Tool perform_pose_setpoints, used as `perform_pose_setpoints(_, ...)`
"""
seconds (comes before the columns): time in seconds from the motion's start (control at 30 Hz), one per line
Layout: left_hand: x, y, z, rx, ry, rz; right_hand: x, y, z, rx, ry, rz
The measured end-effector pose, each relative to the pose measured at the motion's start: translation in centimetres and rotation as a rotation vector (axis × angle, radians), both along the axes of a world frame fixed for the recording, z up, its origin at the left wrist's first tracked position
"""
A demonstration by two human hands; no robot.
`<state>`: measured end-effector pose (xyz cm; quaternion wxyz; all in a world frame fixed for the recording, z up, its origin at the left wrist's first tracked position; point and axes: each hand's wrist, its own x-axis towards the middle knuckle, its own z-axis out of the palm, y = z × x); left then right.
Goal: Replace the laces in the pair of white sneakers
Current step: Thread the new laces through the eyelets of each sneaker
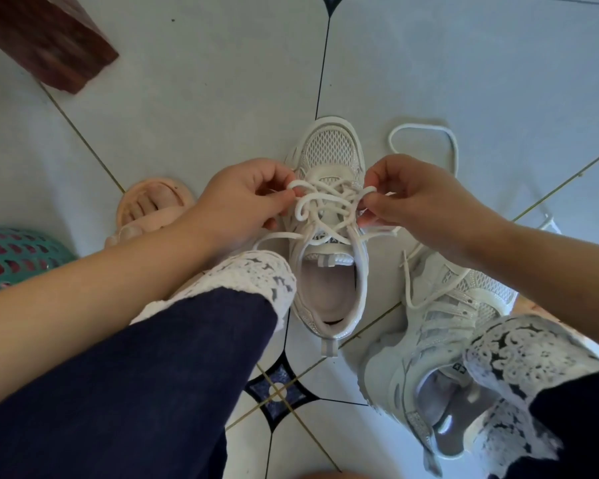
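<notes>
A white mesh sneaker point(329, 157) stands on the tiled floor between my knees, toe pointing away. Its white lace point(320, 205) is threaded across the eyelets and bunched into loops over the tongue. My left hand point(242, 202) pinches a loop on the left side. My right hand point(419, 198) pinches a loop on the right. The second white sneaker point(429, 344) lies tilted at the lower right, partly under my right knee, a lace strand trailing from it. A loose white lace point(453, 150) lies on the floor behind my right hand.
My left foot in a peach slide sandal point(153, 198) rests left of the sneaker. A teal plastic basket point(18, 254) is at the left edge. A dark wooden furniture leg point(45, 39) stands at the upper left. My dark trousers with white lace cuffs fill the foreground.
</notes>
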<state>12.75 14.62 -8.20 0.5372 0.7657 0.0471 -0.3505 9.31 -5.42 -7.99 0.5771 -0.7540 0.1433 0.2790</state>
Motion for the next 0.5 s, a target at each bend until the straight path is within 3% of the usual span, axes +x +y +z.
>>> perform_pose_setpoints(0.27, 0.03, 0.13, -0.46, -0.029, -0.068, -0.060, 0.00, 0.33, 0.37, 0.228, 0.298, -0.296)
perform_pose_setpoints(0.5, -0.08, 0.18, -0.51, -0.047, 0.017, -0.033, -0.08, 0.46, 0.51, 0.246, 0.344, -0.397)
